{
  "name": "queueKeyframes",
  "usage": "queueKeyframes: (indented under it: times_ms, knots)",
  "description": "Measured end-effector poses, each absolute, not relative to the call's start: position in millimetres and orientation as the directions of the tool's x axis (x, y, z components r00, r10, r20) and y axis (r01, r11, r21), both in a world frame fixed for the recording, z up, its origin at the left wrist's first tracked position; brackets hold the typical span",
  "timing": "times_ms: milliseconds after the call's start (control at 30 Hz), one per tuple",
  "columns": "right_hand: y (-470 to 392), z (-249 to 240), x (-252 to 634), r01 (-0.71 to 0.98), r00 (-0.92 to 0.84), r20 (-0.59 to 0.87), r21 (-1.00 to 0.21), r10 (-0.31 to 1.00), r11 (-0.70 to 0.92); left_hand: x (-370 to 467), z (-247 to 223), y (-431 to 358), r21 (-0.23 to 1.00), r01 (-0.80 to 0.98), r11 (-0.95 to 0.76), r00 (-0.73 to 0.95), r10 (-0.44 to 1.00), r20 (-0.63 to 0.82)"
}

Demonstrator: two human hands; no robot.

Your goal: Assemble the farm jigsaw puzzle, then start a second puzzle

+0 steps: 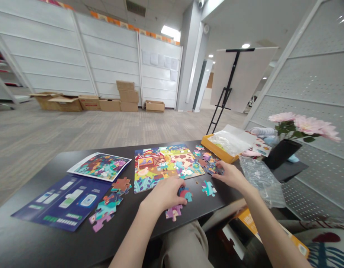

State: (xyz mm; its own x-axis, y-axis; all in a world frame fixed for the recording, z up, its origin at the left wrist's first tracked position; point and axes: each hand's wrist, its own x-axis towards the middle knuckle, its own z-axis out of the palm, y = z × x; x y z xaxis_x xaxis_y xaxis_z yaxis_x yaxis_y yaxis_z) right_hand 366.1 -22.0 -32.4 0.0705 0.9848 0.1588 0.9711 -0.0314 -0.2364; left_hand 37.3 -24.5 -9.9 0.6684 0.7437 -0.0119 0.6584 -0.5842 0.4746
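Observation:
My left hand [167,191] is closed on a red and blue jigsaw puzzle piece [186,194], just below the colourful farm picture puzzle [160,163]. By its thumb, a purple puzzle piece [174,212] lies on the black table. My right hand [230,175] pinches a dark puzzle piece [218,171] at the edge of a loose group of puzzle pieces [206,157]. Between my hands lies a teal puzzle piece [209,188]. To the left, a joined strip of pieces [109,206] rests beside the printed picture sheet [99,166].
A dark blue leaflet [63,203] covers the table's left part. An open yellow box [220,149] stands at the back right, near clear plastic wrapping [261,180] and a black vase [282,153] of pink flowers. Behind are an easel [227,89] and cardboard boxes [128,96].

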Motion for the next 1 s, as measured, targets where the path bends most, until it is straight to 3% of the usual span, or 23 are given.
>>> queueKeyframes:
  times_ms: [300, 567, 733, 1000]
  knots:
    - [-24, -33, 366, 0.978, 0.081, 0.118, -0.202, 0.990, -0.056, 37, -7, -26, 0.474, 0.651, -0.593, 0.674, 0.739, -0.001]
    - [-24, -29, 361, 0.998, 0.006, 0.109, -0.065, 0.994, 0.001, 35, -9, -27, 0.467, 0.647, -0.603, 0.677, 0.736, 0.012]
    - [-42, -23, 369, 0.996, 0.016, 0.127, -0.091, 0.992, -0.005, 32, -9, -28, 0.462, 0.652, -0.601, 0.671, 0.741, 0.015]
    - [-69, -23, 378, 0.989, -0.026, -0.026, -0.145, 0.999, 0.022, 32, -6, -30, 0.441, 0.673, -0.594, 0.662, 0.749, 0.000]
